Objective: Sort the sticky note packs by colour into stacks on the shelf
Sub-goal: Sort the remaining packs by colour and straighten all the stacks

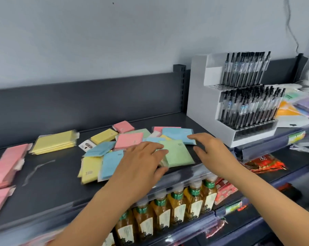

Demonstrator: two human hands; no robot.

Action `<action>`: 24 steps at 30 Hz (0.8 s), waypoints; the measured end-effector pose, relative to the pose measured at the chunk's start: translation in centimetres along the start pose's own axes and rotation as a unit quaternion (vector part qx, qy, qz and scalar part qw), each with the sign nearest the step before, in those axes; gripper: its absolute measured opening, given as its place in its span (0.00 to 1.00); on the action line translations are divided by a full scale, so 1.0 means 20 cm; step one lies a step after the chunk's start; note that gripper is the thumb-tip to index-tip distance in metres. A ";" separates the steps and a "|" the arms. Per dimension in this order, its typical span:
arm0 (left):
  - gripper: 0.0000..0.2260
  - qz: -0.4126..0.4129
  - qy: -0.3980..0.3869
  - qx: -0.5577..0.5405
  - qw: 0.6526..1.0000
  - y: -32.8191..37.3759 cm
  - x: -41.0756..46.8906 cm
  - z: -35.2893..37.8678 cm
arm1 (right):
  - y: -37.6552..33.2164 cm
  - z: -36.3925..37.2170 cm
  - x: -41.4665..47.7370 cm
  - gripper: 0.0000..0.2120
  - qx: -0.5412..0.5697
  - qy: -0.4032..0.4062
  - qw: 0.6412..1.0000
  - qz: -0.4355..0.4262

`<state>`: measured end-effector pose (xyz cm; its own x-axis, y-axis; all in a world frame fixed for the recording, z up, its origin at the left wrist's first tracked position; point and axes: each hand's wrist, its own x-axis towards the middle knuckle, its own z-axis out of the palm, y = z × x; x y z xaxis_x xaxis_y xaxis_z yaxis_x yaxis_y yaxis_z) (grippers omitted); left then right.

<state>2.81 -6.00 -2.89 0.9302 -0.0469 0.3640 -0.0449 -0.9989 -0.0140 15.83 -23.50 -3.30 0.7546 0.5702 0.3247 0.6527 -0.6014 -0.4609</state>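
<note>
A loose heap of sticky note packs lies in the middle of the dark shelf (52, 176): pink (128, 140), blue (111, 163), yellow (89, 170) and a green pack (178, 153) at the front. A yellow stack (54, 142) stands further left, and pink stacks (6, 166) sit at the far left. My left hand (141, 160) hovers over the heap's front edge with spread fingers, at the green pack's left side. My right hand (210, 150) reaches over the green pack's right side, fingers straight, tips at a blue pack (178, 134). Neither hand holds anything.
A white display box of black pens (238, 103) stands on the shelf right of the heap. Coloured packets (295, 107) lie further right. Bottles of amber drink (176, 206) fill the shelf below, with red snack packs (263, 162) to their right.
</note>
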 end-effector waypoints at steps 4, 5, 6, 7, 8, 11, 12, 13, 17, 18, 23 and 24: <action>0.24 0.038 -0.025 -0.016 0.999 0.05 0.17 0.09 | 0.10 0.01 0.13 0.21 -0.019 -0.024 1.000 0.003; 0.24 0.043 -0.039 -0.016 0.998 0.06 0.21 0.11 | 0.13 0.01 0.17 0.22 -0.022 -0.033 0.999 -0.002; 0.26 0.045 -0.054 -0.015 0.997 0.06 0.24 0.13 | 0.15 0.02 0.21 0.23 -0.024 -0.046 0.999 -0.006; 0.27 0.046 -0.068 -0.013 0.997 0.05 0.26 0.15 | 0.16 0.03 0.26 0.25 -0.025 -0.064 0.998 -0.012; 0.29 0.045 -0.081 -0.011 0.996 0.04 0.28 0.16 | 0.18 0.04 0.29 0.26 -0.028 -0.086 0.996 -0.018; 0.33 0.037 -0.100 -0.031 0.994 -0.02 0.32 0.19 | 0.22 0.09 0.37 0.29 -0.024 -0.165 0.986 -0.027; 0.33 0.035 -0.102 -0.038 0.993 -0.03 0.33 0.19 | 0.24 0.11 0.39 0.29 -0.019 -0.181 0.983 -0.024; 0.33 0.034 -0.103 -0.040 0.993 -0.04 0.33 0.20 | 0.25 0.11 0.41 0.29 -0.020 -0.186 0.982 -0.023; 0.31 -0.001 -0.102 -0.012 0.995 -0.07 0.35 0.21 | 0.27 0.13 0.44 0.27 -0.123 -0.160 0.977 -0.074; 0.30 -0.013 -0.102 -0.003 0.995 -0.07 0.35 0.21 | 0.27 0.13 0.44 0.25 -0.149 -0.145 0.974 -0.092; 0.28 -0.065 -0.085 0.030 0.994 -0.06 0.35 0.22 | 0.30 0.10 0.49 0.19 -0.178 -0.054 0.976 -0.117; 0.27 -0.073 -0.082 0.034 0.993 -0.05 0.34 0.23 | 0.31 0.09 0.50 0.18 -0.168 -0.039 0.979 -0.111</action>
<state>10.94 -5.41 -4.72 0.9720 0.1038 0.2106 0.1140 -0.9928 -0.0371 27.39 -20.50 -4.39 0.5923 0.7412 0.3158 0.7956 -0.6000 -0.0838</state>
